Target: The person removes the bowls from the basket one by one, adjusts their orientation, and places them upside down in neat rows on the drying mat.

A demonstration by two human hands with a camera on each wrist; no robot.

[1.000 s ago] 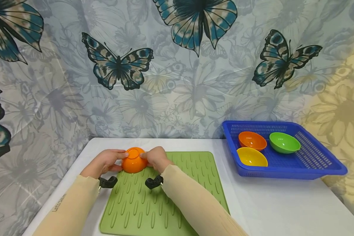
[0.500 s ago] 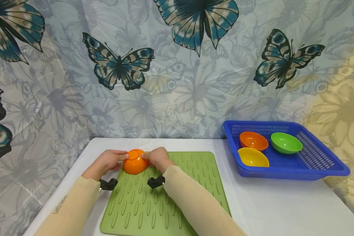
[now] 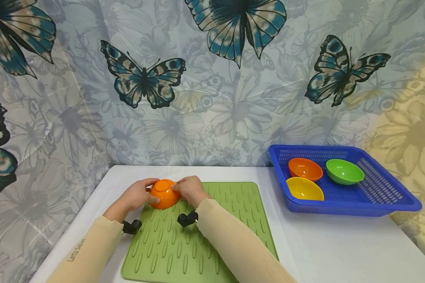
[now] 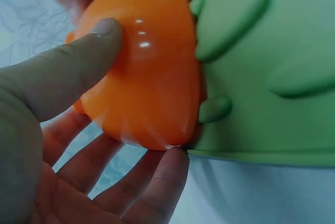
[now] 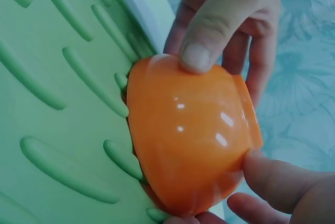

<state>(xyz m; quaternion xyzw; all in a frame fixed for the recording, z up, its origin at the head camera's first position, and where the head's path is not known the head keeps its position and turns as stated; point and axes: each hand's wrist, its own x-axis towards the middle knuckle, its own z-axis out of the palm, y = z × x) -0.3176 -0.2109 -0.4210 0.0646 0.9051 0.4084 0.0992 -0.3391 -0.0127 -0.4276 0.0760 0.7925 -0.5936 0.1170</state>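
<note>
An orange bowl (image 3: pixel 165 197) lies upside down at the far left corner of the green ridged mat (image 3: pixel 177 247), its foot ring facing up. My left hand (image 3: pixel 135 195) grips its left side; in the left wrist view the thumb presses the bowl wall (image 4: pixel 152 67) and the other fingers spread around the far side and rim. On the opposite side my right hand (image 3: pixel 192 190) holds it, thumb near the foot ring in the right wrist view and fingertips low by the rim. The bowl's rim (image 5: pixel 141 166) meets the mat's ridges. Its inside is hidden.
To the right stands a blue perforated basket (image 3: pixel 354 208). It contains an orange bowl (image 3: pixel 305 169), a yellow bowl (image 3: pixel 305 189) and a green bowl (image 3: pixel 345 172), all upright. Under everything is a white tabletop (image 3: pixel 326 247), with a butterfly-print cloth (image 3: pixel 233 110) hanging behind.
The bowl has shifted slightly right and nearer. My left thumb has moved from behind the bowl onto its front side, and the left wrist has turned. My right hand keeps nearly the same hold.
</note>
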